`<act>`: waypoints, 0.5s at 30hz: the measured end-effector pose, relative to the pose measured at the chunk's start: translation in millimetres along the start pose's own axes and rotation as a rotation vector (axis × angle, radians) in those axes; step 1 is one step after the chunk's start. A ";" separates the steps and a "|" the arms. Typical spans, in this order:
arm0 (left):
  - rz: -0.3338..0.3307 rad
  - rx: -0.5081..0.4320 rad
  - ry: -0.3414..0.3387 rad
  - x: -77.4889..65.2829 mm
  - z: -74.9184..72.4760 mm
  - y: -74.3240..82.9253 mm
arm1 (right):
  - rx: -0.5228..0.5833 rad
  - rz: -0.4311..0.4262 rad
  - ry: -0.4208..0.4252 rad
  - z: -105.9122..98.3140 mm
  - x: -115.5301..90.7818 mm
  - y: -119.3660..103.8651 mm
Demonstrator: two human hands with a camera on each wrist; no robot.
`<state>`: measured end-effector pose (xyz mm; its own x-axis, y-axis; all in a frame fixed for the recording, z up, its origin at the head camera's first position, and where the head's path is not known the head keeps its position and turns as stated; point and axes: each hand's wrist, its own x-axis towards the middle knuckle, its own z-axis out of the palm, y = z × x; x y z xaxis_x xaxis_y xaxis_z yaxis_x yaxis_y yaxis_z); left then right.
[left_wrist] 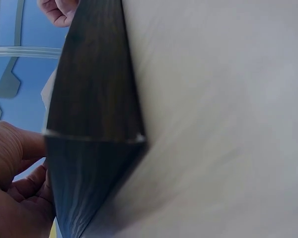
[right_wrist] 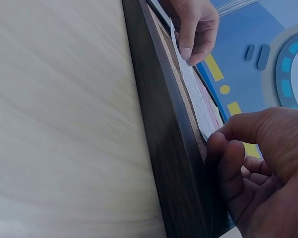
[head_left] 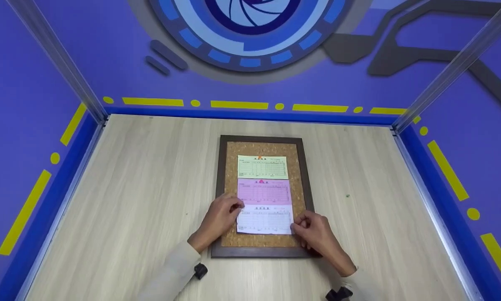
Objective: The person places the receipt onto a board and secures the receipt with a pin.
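A brown-framed corkboard (head_left: 229,184) lies flat on the table. On it, one below another, are a green printed slip (head_left: 263,167), a pink slip (head_left: 264,192) and a white slip (head_left: 264,220). An orange pin (head_left: 259,157) sits at the green slip's top edge, and a pink pin (head_left: 261,181) at the pink slip's. My left hand (head_left: 220,215) pinches the white slip near its upper left corner. With thumb and forefinger, my right hand (head_left: 315,232) pinches its lower right corner. The right wrist view shows the white slip (right_wrist: 196,94) slightly raised between both hands.
The pale wood table (head_left: 150,179) surrounds the corkboard. A tiny green bit (head_left: 347,195) lies to the right of it. Blue printed panels (head_left: 250,92) with metal corner posts (head_left: 451,71) wall the table at the back and sides.
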<state>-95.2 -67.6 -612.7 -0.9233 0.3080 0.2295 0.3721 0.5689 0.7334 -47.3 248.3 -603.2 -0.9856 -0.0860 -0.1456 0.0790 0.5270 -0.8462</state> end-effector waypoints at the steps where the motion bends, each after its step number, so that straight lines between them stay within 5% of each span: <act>1: 0.002 0.002 0.000 0.0 0.1 -0.2 | 0.006 0.001 0.004 -0.1 -0.5 0.1; 15: -0.023 0.073 -0.025 1.8 -0.6 1.8 | 0.012 -0.004 0.016 -0.9 -3.4 2.3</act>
<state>-96.3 -66.4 -610.5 -0.9292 0.3130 0.1966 0.3580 0.6298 0.6894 -43.9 250.5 -604.2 -0.9881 -0.0743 -0.1345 0.0772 0.5167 -0.8527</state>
